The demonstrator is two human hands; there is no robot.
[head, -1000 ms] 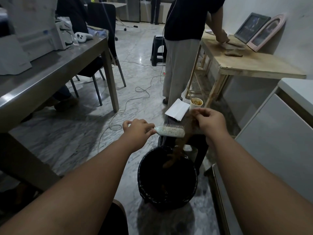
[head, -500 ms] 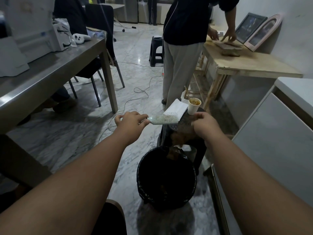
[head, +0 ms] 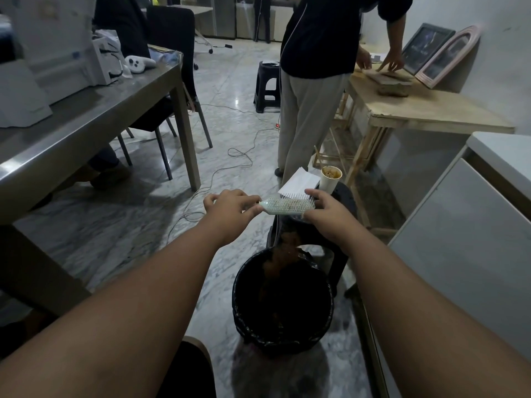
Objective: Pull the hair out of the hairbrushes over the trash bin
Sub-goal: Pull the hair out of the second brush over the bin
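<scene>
**Inspector:** State the position of the brush.

**I:** The pale green hairbrush lay level between my two hands, bristles up, held out past the far rim of the black trash bin, which stood on the marble floor below.

**Inspector:** The grips?

**I:** My left hand was clenched about the handle end. My right hand pinched the head end, thumb above and fingers beneath (the fingertips themselves were hidden under the brush).

**Inspector:** And the hair?

**I:** A brownish clump of hair showed blurred at the bin's far rim, under the brush head. Whether it touched the liner I could not tell.

**Inspector:** Surroundings?

**I:** A dark stool stood just beyond the bin, bearing a paper cup and a white folded paper. Further off, another person stood at a wooden table. A steel table ran along my left, a white cabinet along my right.
</scene>
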